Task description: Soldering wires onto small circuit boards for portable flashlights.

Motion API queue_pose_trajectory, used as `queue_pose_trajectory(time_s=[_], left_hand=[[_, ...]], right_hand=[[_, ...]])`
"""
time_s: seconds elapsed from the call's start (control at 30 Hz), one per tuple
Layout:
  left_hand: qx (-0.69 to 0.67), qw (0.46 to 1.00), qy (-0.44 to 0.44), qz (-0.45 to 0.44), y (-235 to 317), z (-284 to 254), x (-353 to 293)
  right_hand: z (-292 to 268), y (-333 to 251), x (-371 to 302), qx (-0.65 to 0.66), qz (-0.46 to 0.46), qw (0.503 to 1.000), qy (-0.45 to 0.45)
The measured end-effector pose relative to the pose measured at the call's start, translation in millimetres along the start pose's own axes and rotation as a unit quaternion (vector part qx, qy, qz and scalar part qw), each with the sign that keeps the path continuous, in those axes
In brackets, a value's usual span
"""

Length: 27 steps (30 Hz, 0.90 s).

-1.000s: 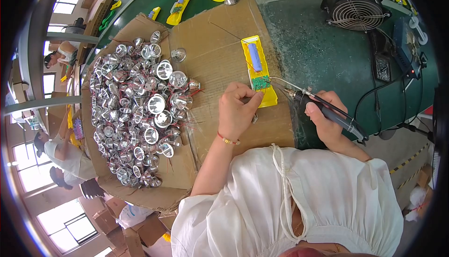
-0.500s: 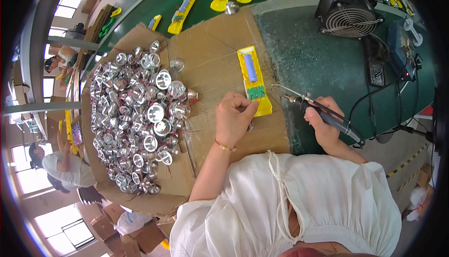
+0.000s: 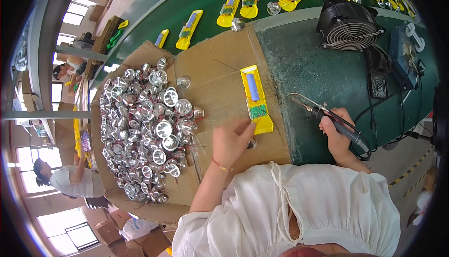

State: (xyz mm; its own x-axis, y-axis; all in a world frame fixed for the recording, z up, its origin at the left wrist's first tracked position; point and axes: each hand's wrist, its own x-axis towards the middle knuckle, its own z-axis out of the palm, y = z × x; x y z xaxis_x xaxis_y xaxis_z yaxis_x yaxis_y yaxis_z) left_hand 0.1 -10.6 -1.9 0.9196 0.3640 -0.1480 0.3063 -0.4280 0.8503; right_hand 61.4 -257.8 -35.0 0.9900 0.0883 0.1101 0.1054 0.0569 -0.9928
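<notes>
Soldering, seemingly, the step in hand. Reflector cups (image 3: 163, 129): heaped on cardboard (image 3: 213, 89). Left hand (image 3: 230, 141): blurred, fingers nearly together beside the housing; any hold unclear. Yellow housing (image 3: 265, 126): on cardboard, circuit board (image 3: 258, 112) exposed. Soldering iron (image 3: 320, 113): tip off the board, right hand (image 3: 338, 138) closed around it. Next move, presumably: positioning wire, bringing tip in.

Head-worn fisheye, facing down
From close above left hand (image 3: 229, 141) and right hand (image 3: 337, 130); green workbench (image 3: 322, 74) stretching beyond
</notes>
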Motion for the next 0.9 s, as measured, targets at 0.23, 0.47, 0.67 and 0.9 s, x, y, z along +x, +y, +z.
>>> queue_pose_trajectory(time_s=[0.23, 0.47, 0.67, 0.9], left_hand=[[0.128, 0.991, 0.006, 0.038, -2, -7, 31], [0.343, 0.925, 0.117, 0.111, 12, -64, 151], [0.374, 0.899, 0.176, 0.145, 30, -68, 286], [0.394, 0.843, 0.141, 0.339, 72, 54, 285]], right_hand=[[3, 3, 10, 0.025, 0.037, 0.999, 0.000], [1, 1, 11, 0.051, 0.068, 0.996, -0.012], [2, 5, 8, 0.040, 0.104, 0.994, -0.001], [5, 4, 14, 0.015, 0.144, 0.989, 0.010]])
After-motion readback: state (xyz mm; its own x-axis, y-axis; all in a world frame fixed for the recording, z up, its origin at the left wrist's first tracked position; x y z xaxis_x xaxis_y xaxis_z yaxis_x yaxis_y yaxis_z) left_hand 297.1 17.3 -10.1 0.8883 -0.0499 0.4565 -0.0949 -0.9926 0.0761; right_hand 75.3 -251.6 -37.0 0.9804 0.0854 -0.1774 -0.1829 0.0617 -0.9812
